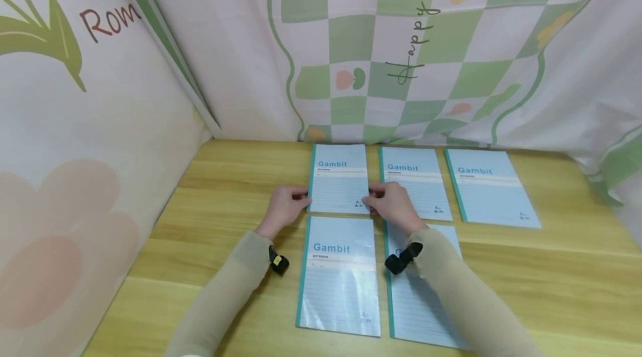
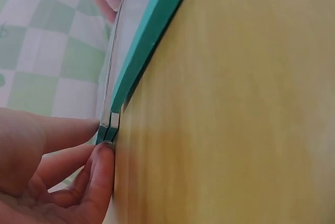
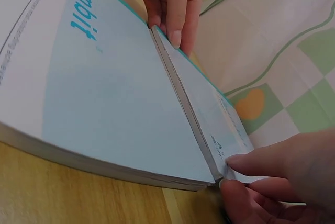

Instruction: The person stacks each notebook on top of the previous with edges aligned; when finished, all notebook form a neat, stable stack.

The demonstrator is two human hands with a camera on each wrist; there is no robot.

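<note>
At the back of the table lies a pale blue notebook with a teal spine and "Gambit" on its cover, between both hands. The left hand pinches its spine edge near the lower corner, with fingers on either side of the edge in the left wrist view. Opposite, the right hand pinches the lower right corner, its thumb on the cover and its other fingers lower down. Just in front, a matching notebook lies flat, its top edge close against the held one.
Two more matching notebooks, a middle one and a right one, lie along the back. Another notebook at the front is partly under the right forearm. Patterned cloth hangs behind the wooden table.
</note>
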